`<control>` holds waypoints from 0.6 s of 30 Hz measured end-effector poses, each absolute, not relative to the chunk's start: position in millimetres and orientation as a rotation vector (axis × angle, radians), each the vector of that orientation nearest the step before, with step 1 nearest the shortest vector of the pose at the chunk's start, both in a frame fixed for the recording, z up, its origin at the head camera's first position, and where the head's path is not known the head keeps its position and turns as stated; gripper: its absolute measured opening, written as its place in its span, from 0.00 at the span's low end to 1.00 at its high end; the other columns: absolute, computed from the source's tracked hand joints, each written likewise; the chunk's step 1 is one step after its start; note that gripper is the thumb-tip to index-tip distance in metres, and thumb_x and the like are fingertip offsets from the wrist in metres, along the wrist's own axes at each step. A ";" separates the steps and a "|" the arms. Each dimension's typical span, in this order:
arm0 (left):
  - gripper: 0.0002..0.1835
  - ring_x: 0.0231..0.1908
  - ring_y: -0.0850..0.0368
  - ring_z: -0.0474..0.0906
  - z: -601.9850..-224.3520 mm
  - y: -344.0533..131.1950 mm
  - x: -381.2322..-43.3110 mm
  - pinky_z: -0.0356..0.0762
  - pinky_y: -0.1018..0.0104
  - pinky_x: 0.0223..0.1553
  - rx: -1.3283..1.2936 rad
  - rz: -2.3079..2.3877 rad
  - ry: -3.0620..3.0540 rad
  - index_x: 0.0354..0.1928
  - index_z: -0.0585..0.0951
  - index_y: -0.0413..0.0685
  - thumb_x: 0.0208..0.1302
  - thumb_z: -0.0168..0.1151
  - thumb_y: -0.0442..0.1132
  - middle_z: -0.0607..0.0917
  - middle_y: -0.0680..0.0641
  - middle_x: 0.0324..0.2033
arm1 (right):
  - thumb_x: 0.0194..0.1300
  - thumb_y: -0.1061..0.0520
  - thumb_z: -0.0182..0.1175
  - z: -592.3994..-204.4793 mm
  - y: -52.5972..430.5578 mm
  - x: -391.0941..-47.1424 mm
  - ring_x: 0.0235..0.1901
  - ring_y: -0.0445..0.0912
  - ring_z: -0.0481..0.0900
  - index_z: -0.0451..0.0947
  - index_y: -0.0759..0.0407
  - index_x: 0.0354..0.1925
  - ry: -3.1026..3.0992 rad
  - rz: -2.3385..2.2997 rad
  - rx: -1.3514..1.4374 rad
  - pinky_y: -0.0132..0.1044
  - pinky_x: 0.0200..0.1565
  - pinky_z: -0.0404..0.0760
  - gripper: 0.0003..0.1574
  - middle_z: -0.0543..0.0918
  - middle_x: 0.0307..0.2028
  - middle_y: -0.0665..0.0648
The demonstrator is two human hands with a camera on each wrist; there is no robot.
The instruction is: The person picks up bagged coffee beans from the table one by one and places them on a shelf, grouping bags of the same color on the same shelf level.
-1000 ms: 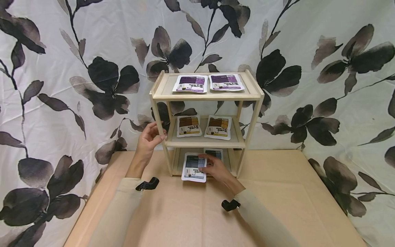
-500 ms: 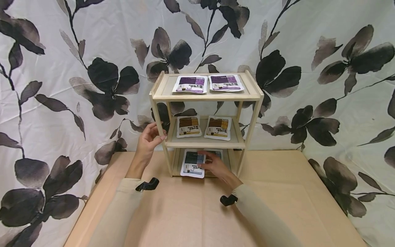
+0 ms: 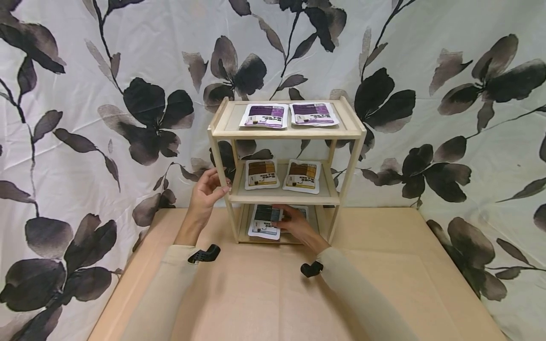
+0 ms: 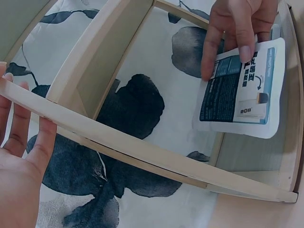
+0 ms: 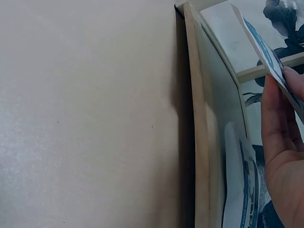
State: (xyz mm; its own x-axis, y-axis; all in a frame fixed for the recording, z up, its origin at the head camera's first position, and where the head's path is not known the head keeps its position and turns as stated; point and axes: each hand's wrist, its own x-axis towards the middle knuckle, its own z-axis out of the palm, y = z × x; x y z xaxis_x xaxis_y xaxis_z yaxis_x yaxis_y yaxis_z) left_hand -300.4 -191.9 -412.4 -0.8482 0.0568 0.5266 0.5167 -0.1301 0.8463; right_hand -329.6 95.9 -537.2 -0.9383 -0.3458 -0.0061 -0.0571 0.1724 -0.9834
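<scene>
A small three-tier wooden shelf (image 3: pixel 286 134) stands at the back of the table. My left hand (image 3: pixel 202 196) holds its left front post (image 4: pixel 137 145), fingers round the wood at the middle tier. Between thumb and fingers my right hand (image 3: pixel 298 228) pinches a white pouch with a dark teal and blue label (image 3: pixel 263 221) by its right edge. That pouch is tilted over the left part of the bottom tier, above its floor in the right wrist view. A second blue-labelled pouch (image 5: pixel 240 183) lies on the bottom tier to the right, mostly hidden behind my right hand in the head view.
Two purple-labelled pouches (image 3: pixel 265 116) lie side by side on the top tier. Two brown-and-yellow pouches (image 3: pixel 261 174) lie on the middle tier, whose front edge (image 3: pixel 285 200) is just above my right hand. Behind hangs a floral cloth (image 3: pixel 162 118); the tan table (image 3: pixel 273 284) extends in front.
My right hand has moved the blue-labelled pouch back and slightly up, from in front of the shelf to inside the bottom tier. My left hand stays on the post.
</scene>
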 end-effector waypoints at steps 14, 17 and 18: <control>0.27 0.45 0.54 0.78 -412.0 -192.3 -300.8 0.75 0.65 0.49 -0.632 -2.046 -1.834 0.62 0.78 0.48 0.63 0.62 0.20 0.83 0.41 0.44 | 0.62 0.62 0.71 -538.5 92.4 -345.2 0.38 0.48 0.81 0.73 0.54 0.69 2.254 -1.833 -0.297 0.41 0.40 0.85 0.38 0.77 0.50 0.64; 0.27 0.45 0.55 0.78 -412.8 -192.1 -301.0 0.76 0.65 0.49 -0.634 -2.049 -1.833 0.62 0.78 0.49 0.63 0.62 0.20 0.83 0.47 0.43 | 0.63 0.63 0.71 -536.2 90.0 -346.3 0.35 0.48 0.81 0.72 0.55 0.70 2.290 -1.772 -0.294 0.42 0.40 0.85 0.38 0.76 0.43 0.63; 0.27 0.45 0.55 0.78 -412.9 -191.9 -300.9 0.76 0.65 0.49 -0.637 -2.050 -1.833 0.62 0.78 0.49 0.63 0.62 0.20 0.83 0.49 0.42 | 0.63 0.63 0.70 -535.7 89.1 -346.8 0.34 0.48 0.81 0.72 0.55 0.70 2.302 -1.749 -0.295 0.43 0.40 0.86 0.38 0.76 0.42 0.63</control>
